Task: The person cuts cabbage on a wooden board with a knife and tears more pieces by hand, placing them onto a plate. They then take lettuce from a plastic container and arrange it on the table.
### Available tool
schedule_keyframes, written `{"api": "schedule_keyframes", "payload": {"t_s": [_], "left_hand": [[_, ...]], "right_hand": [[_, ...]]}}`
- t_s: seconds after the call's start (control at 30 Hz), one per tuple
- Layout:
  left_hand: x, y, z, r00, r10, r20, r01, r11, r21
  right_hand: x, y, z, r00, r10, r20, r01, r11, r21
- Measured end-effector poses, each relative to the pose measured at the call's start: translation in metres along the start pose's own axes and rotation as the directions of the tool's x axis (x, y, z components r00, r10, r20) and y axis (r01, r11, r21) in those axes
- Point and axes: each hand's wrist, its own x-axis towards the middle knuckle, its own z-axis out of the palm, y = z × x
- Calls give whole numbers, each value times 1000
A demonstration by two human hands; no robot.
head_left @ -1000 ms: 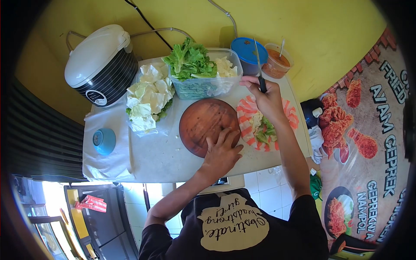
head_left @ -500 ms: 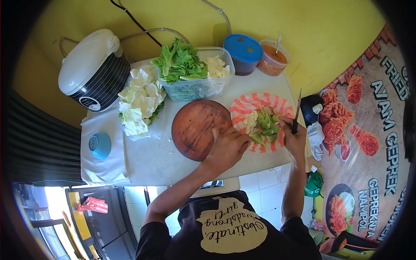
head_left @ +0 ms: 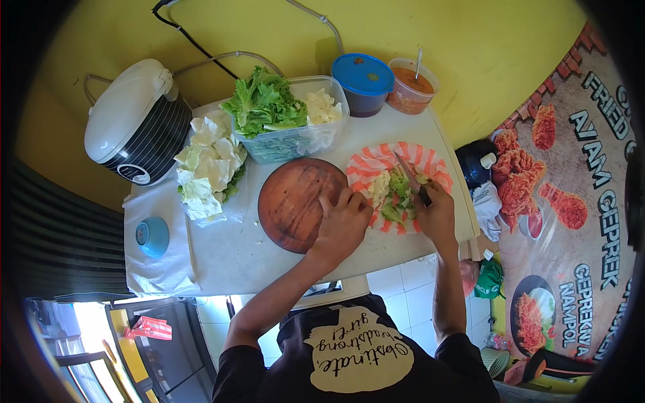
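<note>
My right hand (head_left: 435, 213) is closed round the black handle of a knife (head_left: 407, 172), whose blade slants up and left over the food. Below the blade, chopped greens and pale shreds (head_left: 396, 195) lie on a red-and-white striped paper-lined plate (head_left: 366, 160). My left hand (head_left: 341, 225) is between that plate and a round wooden board (head_left: 292, 201), over the board's right edge. Its thumb stands apart from its bent fingers, and no object shows in it.
Behind the board stands a clear tub (head_left: 282, 148) of lettuce and cut cabbage. Cabbage leaves (head_left: 208, 161) lie left of it, near a rice cooker (head_left: 138, 121) and blue bowl (head_left: 153, 236). A blue-lidded tub (head_left: 363, 77) and sauce tub (head_left: 411, 87) stand at the back.
The knife has swung from the plate's right side to over the food. My right hand has shifted left. My left hand has drawn back from the plate toward the board. The view has shifted slightly.
</note>
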Motion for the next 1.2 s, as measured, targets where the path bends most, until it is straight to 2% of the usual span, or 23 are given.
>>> {"api": "schedule_keyframes", "payload": {"t_s": [0.07,0.2,0.27,0.3,0.37,0.5,0.57,0.67,0.7,0.73,0.8,0.87,0.93,0.97,1.0,1.07,1.1,1.17,1.2], "left_hand": [[-1,-1,-3,1000,20,18,-20,1000,-8],[-7,-2,-12,997,36,63,-33,998,-55],[-11,-1,-17,999,31,27,-25,983,-183],[-14,0,-20,999,26,21,-22,983,-180],[-19,-2,-28,1000,-12,-18,6,956,-294],[-32,-15,-43,997,-75,-12,67,946,-318],[-40,-26,-46,989,-55,-135,9,949,-315],[-54,-35,-62,977,-121,-175,77,969,-235],[-60,-40,-65,976,-127,-179,84,970,-227],[-66,-45,-67,972,-138,-188,87,963,-256],[-80,-50,-70,967,-161,-197,101,954,-283],[-93,-54,-72,961,-147,-234,72,950,-303],[-103,-59,-74,953,-150,-264,66,951,-302],[-109,-60,-75,946,-145,-289,51,950,-308],[-115,-59,-77,945,-159,-285,66,948,-312],[-123,-61,-84,874,-379,-306,297,912,-282],[-127,-68,-82,842,-424,-334,350,900,-258],[-131,-82,-83,823,-470,-319,417,881,-222],[-132,-89,-83,802,-510,-310,476,860,-183]], "right_hand": [[2,0,6,997,-78,-14,77,996,-33],[4,-5,-4,1000,-29,8,29,997,-78],[8,-7,-6,998,-60,-9,60,998,27],[10,-9,-6,998,-68,-8,68,997,27],[18,-17,-3,997,-72,-40,80,971,226],[43,-52,4,991,-112,77,79,936,344],[59,-68,18,988,-129,90,71,875,480],[85,-89,38,985,-141,102,61,829,557],[93,-94,44,984,-156,92,84,845,528],[99,-100,50,982,-166,95,90,841,534],[108,-110,62,980,-198,-15,173,813,555],[112,-107,69,976,-219,20,157,760,631],[109,-111,66,976,-206,76,135,836,533],[109,-104,73,950,-311,2,261,801,538],[103,-109,70,949,-314,16,256,801,542],[86,-119,58,980,-93,177,4,893,450],[80,-118,63,978,-94,185,0,893,450],[67,-116,75,955,-263,-139,295,784,546],[60,-115,72,956,-261,-135,292,784,548]]}}
